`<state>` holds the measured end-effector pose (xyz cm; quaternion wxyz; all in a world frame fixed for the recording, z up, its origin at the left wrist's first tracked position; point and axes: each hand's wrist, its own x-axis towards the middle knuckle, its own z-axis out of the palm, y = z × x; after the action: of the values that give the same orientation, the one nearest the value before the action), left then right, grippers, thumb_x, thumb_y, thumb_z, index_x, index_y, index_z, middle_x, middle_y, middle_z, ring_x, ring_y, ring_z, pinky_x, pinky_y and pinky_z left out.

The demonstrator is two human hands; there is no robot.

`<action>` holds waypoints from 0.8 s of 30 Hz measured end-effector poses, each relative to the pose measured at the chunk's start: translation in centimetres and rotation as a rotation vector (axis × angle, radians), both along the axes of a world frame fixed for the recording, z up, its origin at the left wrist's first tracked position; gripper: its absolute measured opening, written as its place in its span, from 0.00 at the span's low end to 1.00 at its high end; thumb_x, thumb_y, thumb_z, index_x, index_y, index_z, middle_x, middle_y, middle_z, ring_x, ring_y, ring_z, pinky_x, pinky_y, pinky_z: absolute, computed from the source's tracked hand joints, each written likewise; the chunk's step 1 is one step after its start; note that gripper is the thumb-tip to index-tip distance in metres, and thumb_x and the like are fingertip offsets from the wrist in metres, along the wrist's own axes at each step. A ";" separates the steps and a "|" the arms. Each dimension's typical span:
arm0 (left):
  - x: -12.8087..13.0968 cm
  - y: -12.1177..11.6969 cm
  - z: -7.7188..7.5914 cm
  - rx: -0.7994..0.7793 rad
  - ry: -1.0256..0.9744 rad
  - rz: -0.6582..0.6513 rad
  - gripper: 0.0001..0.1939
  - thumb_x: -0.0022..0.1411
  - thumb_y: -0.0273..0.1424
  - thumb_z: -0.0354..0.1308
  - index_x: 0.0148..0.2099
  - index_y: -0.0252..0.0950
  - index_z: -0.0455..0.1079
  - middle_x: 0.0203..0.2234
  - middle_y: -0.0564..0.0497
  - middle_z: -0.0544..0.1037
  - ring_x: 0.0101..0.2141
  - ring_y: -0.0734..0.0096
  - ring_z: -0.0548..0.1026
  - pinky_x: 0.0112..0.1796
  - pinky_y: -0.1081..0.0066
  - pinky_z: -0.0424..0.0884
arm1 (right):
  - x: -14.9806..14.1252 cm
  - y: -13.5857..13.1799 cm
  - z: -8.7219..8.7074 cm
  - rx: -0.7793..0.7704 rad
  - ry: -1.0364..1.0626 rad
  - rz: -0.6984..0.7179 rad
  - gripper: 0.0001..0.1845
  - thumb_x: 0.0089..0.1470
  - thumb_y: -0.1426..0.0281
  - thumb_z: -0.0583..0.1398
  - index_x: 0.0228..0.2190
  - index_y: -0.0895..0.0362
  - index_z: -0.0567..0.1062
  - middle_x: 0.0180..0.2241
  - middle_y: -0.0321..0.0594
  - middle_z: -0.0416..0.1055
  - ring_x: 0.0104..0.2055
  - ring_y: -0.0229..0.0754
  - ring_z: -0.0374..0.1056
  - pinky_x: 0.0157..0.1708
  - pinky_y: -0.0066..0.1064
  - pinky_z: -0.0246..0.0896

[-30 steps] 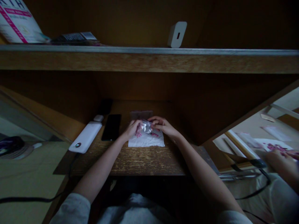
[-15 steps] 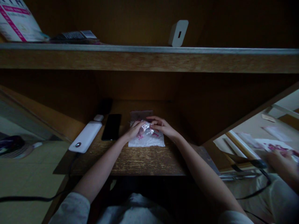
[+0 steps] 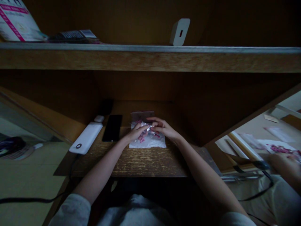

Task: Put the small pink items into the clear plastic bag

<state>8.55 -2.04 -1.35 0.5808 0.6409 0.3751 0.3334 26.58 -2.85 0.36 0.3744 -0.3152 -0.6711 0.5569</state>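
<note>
My left hand and my right hand meet over a crinkled, shiny transparent plastic wrap, gripping it from both sides. Small pink pieces show under and beside my left fingers, and a few more lie near my right hand. Beneath the wrap lies a white paper sheet, partly covered by both hands. A dark flat packet sits just behind it. Both hands rest close to the sheet on a wooden desk.
A white power bank, a black phone and a small white object lie left of my hands. A shelf runs overhead, holding a magazine and a white plug. At right, a co-worker's hand is beside a white sheet with pink pieces.
My left hand has shifted slightly right towards my right hand, and the plastic wrap sits lower and flatter between them. The co-worker's hand has moved slightly.
</note>
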 end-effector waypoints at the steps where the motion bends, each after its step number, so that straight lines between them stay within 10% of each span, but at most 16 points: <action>1: 0.1 0.1 -0.3 0.002 -0.005 0.004 0.17 0.55 0.42 0.51 0.21 0.35 0.62 0.14 0.55 0.64 0.16 0.79 0.59 0.19 0.76 0.57 | -0.1 0.0 -0.1 0.006 -0.002 0.005 0.27 0.49 0.71 0.60 0.52 0.57 0.65 0.25 0.33 0.68 0.25 0.32 0.61 0.25 0.24 0.57; 7: 0.2 0.6 -1.2 0.005 -0.052 0.001 0.12 0.53 0.38 0.53 0.27 0.34 0.66 0.22 0.51 0.70 0.25 0.74 0.66 0.28 0.73 0.63 | -0.4 0.1 -0.7 -0.004 0.035 0.032 0.27 0.48 0.71 0.60 0.51 0.57 0.65 0.25 0.33 0.68 0.26 0.33 0.63 0.26 0.24 0.58; 24: 0.1 0.8 -1.2 -0.047 -0.115 -0.052 0.23 0.55 0.49 0.51 0.24 0.33 0.66 0.14 0.54 0.65 0.14 0.81 0.59 0.16 0.77 0.54 | 0.7 0.3 0.1 0.003 -0.004 -0.007 0.27 0.50 0.67 0.61 0.52 0.57 0.62 0.25 0.33 0.69 0.24 0.33 0.63 0.25 0.24 0.57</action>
<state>8.61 -1.23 -2.54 0.6248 0.6164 0.3319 0.3457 27.26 -2.52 0.50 0.3753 -0.3182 -0.6716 0.5539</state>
